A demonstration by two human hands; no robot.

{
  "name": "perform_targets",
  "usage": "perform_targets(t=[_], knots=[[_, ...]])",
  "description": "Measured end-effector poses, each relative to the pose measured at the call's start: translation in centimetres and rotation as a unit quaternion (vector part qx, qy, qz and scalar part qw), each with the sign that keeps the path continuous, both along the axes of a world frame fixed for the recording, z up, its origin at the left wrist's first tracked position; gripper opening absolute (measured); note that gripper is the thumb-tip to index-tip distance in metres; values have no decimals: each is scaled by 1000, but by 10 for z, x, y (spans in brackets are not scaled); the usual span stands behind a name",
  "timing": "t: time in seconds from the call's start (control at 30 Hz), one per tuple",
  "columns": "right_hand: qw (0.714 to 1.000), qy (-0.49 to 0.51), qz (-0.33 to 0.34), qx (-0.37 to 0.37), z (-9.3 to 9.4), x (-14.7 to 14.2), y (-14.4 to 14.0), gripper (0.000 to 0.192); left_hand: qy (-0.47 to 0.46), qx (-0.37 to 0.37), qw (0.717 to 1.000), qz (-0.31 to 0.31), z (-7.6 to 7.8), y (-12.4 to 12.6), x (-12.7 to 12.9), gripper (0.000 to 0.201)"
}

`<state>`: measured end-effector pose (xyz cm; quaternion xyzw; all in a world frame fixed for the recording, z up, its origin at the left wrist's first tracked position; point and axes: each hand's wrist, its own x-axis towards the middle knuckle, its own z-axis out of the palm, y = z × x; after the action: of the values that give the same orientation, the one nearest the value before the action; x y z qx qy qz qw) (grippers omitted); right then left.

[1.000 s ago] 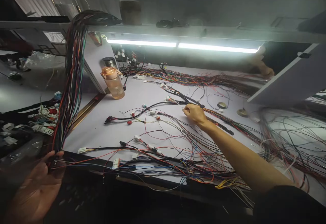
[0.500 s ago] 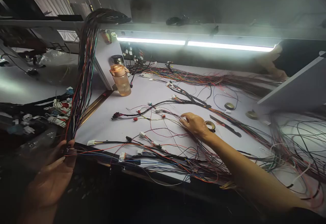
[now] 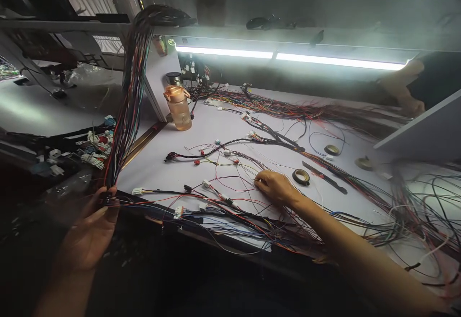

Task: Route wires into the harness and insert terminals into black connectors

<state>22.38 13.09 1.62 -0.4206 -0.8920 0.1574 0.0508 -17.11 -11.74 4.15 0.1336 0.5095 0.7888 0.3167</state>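
My left hand [image 3: 94, 233] is closed around the lower end of a thick multicoloured wire bundle [image 3: 134, 93], which hangs down from the shelf at the left. Over the white table, my right hand [image 3: 276, 186] has its fingers pinched together on thin wires, partly hidden beneath them. Past the fingertips, thin red and yellow-green wires run to small red connectors [image 3: 236, 162]. Nearer me lie wire harnesses with white connectors [image 3: 178, 212]. A roll of tape [image 3: 301, 176] sits just right of my right hand, beside a dark flat blade-like tool [image 3: 324, 176].
A peach-coloured water bottle [image 3: 179, 110] stands at the table's back left. A long wire harness [image 3: 277, 108] stretches along the back under a tube light [image 3: 338, 61]. A white panel [image 3: 421, 120] juts in at right. Loose connectors [image 3: 94, 149] hang beyond the left edge.
My right hand has moved left and nearer to me over the table, uncovering the whole tape roll. My left hand keeps its hold on the bundle. The view has shifted slightly.
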Motion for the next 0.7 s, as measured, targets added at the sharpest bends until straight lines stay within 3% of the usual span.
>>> perform_targets(t=[0.2, 0.43, 0.57, 0.7], knots=[[999, 48, -5, 18, 2, 8, -2, 21, 19, 3, 1000, -20, -5, -1, -3, 40], [981, 69, -148, 103, 17, 68, 53, 35, 16, -7, 1000, -6, -4, 0, -2, 37], [949, 22, -277, 151, 28, 112, 88, 33, 16, -3, 1000, -4, -3, 0, 0, 37], [930, 1, -329, 162, 37, 147, 108, 37, 7, -1, 1000, 0, -2, -2, 1, 37]])
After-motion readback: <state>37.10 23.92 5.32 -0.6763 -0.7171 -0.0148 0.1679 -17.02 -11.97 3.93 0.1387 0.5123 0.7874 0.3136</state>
